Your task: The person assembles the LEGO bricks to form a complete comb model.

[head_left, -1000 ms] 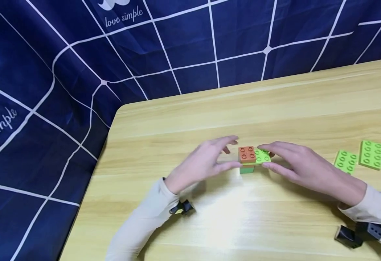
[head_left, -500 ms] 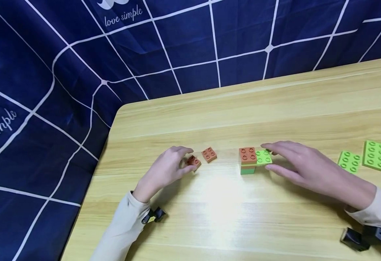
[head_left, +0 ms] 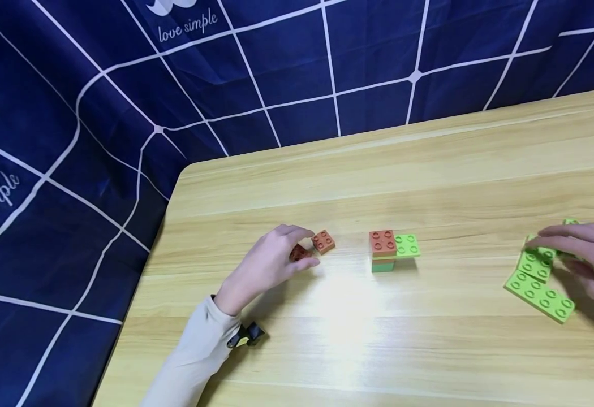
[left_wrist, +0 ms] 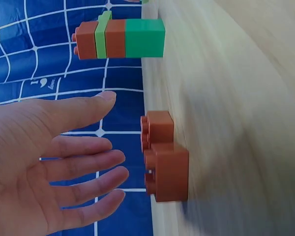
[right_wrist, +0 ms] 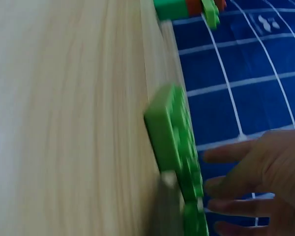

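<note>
My left hand (head_left: 261, 265) hovers with fingers spread above two orange bricks (head_left: 323, 242); in the left wrist view its fingertips stay apart from the orange bricks (left_wrist: 172, 172). Over at the right, my right hand (head_left: 593, 254), partly cut off by the frame, reaches over several lime-green plates (head_left: 540, 295). Loosely bent fingers stand just off the green plates (right_wrist: 172, 140) in the right wrist view. Between the hands stands a small stack (left_wrist: 143, 38): green brick, orange brick, lime plate (head_left: 408, 246) jutting to the right, and an orange brick (head_left: 382, 243) on top.
A light wooden table (head_left: 287, 350) carries all the bricks. Dark blue cloth (head_left: 297, 68) with white lines hangs behind its back edge and along its left side. A small black camera (head_left: 248, 334) sits on my left wrist.
My left hand has moved left from the stack to the loose orange bricks. My right hand has left the stack's right side and gone right to the lime plates.
</note>
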Available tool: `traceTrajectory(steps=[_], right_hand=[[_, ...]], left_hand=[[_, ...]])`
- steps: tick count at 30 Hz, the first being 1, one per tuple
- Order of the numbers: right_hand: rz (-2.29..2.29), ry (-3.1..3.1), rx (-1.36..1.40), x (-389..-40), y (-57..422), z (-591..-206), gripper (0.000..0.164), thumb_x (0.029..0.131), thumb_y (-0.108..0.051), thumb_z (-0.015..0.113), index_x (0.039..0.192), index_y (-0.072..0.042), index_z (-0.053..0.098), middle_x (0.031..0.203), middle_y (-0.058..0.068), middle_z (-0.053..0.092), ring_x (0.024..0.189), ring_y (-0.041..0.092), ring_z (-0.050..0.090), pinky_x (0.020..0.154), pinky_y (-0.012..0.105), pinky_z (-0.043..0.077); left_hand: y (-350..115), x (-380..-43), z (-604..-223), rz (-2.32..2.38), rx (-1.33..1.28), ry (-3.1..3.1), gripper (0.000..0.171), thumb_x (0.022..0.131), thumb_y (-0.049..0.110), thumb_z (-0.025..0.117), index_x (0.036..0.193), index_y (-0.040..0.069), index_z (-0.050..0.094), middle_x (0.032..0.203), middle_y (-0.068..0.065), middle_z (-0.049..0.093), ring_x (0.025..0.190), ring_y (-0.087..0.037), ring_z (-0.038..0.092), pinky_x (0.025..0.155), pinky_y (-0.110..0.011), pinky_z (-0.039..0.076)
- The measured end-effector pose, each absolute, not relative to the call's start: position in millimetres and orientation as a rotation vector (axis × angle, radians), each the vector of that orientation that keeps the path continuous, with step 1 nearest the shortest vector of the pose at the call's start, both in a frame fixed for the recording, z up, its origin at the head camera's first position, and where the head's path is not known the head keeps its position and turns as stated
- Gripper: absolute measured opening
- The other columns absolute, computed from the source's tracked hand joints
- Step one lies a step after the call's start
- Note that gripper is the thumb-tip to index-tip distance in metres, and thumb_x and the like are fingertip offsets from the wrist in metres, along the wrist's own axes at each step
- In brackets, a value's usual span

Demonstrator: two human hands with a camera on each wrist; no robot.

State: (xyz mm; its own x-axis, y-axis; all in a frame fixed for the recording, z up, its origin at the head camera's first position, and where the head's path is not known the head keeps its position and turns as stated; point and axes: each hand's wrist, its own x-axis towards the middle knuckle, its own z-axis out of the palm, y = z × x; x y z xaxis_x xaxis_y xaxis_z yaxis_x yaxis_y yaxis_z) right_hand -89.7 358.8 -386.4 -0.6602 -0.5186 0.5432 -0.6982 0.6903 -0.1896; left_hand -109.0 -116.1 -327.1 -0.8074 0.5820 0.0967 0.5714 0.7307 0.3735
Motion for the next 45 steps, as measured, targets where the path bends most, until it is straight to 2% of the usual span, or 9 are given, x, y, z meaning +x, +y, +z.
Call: traceTrajectory(steps=[3, 8, 13, 18, 21, 24, 28, 31, 45], right_hand=[[0.490, -2.497, 1.003, -84.6, 374.4, -389.7, 0.077, 0.052, 0.018, 0.034, 0.117, -0.009, 0.064, 0.104, 0.022, 0.059, 0.113, 0.004, 0.043, 0.103, 0.006, 0.013], [0.474, -2.490, 1.036, -84.5, 375.2, -387.5, 0.060, 0.066, 0.006, 0.031, 0.114, -0.006, 0.064, 0.121, 0.013, 0.058, 0.118, 0.021, 0.047, 0.107, 0.009, 0.008], [0.537, -2.418, 1.047, -86.9, 367.4, -385.6, 0.072, 0.057, 0.014, 0.045, 0.122, -0.010, 0.064, 0.132, -0.011, 0.048, 0.131, -0.012, 0.021, 0.111, 0.013, 0.012], [0.443, -2.481, 0.986, -85.2, 360.3, -381.5, 0.108, 0.043, 0.028, 0.057, 0.139, -0.020, 0.052, 0.120, 0.017, 0.059, 0.133, 0.019, 0.040, 0.118, 0.025, 0.012], [0.380, -2.513, 0.959, -85.9, 356.0, -378.5, 0.093, 0.060, 0.024, 0.058, 0.137, -0.028, 0.053, 0.107, 0.025, 0.058, 0.107, 0.040, 0.050, 0.117, 0.040, 0.024], [0.326, -2.525, 0.973, -88.9, 353.0, -375.0, 0.075, 0.062, 0.014, 0.062, 0.122, -0.031, 0.062, 0.107, 0.021, 0.060, 0.095, 0.043, 0.052, 0.088, 0.056, 0.049], [0.239, -2.524, 1.026, -93.2, 349.8, -372.7, 0.022, 0.099, -0.019, 0.043, 0.101, -0.022, 0.065, 0.104, 0.014, 0.060, 0.089, 0.038, 0.054, 0.051, 0.059, 0.046], [0.230, -2.496, 1.049, -95.7, 347.9, -373.3, 0.066, 0.100, -0.051, 0.006, 0.097, -0.019, 0.064, 0.103, 0.011, 0.059, 0.091, 0.034, 0.052, 0.051, 0.056, 0.046], [0.307, -2.523, 1.073, -98.7, 329.5, -359.6, 0.071, 0.100, -0.052, 0.009, 0.107, -0.005, 0.062, 0.101, 0.013, 0.064, 0.088, 0.033, 0.058, 0.071, 0.046, 0.043]], left_hand=[[-111.1, -108.5, -326.2, 0.662, 0.991, 2.880, 0.043, 0.086, 0.029, 0.075, 0.117, 0.001, 0.065, 0.114, -0.011, 0.068, 0.106, -0.023, 0.064, 0.092, -0.033, 0.053], [-98.2, -107.7, -322.8, 0.746, 1.045, 2.858, 0.047, 0.086, 0.030, 0.075, 0.120, 0.000, 0.064, 0.117, -0.011, 0.067, 0.102, -0.021, 0.065, 0.091, -0.029, 0.053], [-82.0, -108.8, -318.6, 0.835, 1.111, 2.806, 0.049, 0.086, 0.030, 0.075, 0.122, 0.000, 0.062, 0.117, -0.012, 0.066, 0.087, -0.017, 0.066, 0.078, -0.023, 0.055], [-66.4, -109.6, -315.9, 0.831, 1.155, 2.778, 0.052, 0.086, 0.033, 0.074, 0.125, 0.001, 0.061, 0.119, -0.010, 0.066, 0.097, -0.016, 0.065, 0.086, -0.022, 0.053], [-58.2, -109.7, -315.5, 0.792, 1.175, 2.761, 0.054, 0.087, 0.035, 0.072, 0.128, 0.002, 0.059, 0.121, -0.009, 0.065, 0.104, -0.016, 0.063, 0.093, -0.020, 0.049], [-52.1, -110.2, -316.7, 0.777, 1.197, 2.745, 0.056, 0.088, 0.035, 0.072, 0.130, 0.002, 0.057, 0.122, -0.009, 0.065, 0.105, -0.016, 0.063, 0.093, -0.019, 0.048], [-46.7, -111.9, -319.1, 0.774, 1.211, 2.740, 0.055, 0.089, 0.034, 0.070, 0.131, 0.001, 0.057, 0.121, -0.010, 0.065, 0.106, -0.016, 0.063, 0.095, -0.019, 0.048], [-44.5, -113.8, -320.1, 0.793, 1.211, 2.725, 0.050, 0.091, 0.031, 0.069, 0.129, 0.001, 0.058, 0.118, -0.010, 0.067, 0.105, -0.016, 0.064, 0.094, -0.017, 0.047], [-39.3, -121.3, -322.4, 0.883, 1.214, 2.634, 0.041, 0.089, 0.025, 0.071, 0.123, 0.003, 0.062, 0.106, -0.005, 0.070, 0.098, -0.011, 0.065, 0.089, -0.014, 0.048]])
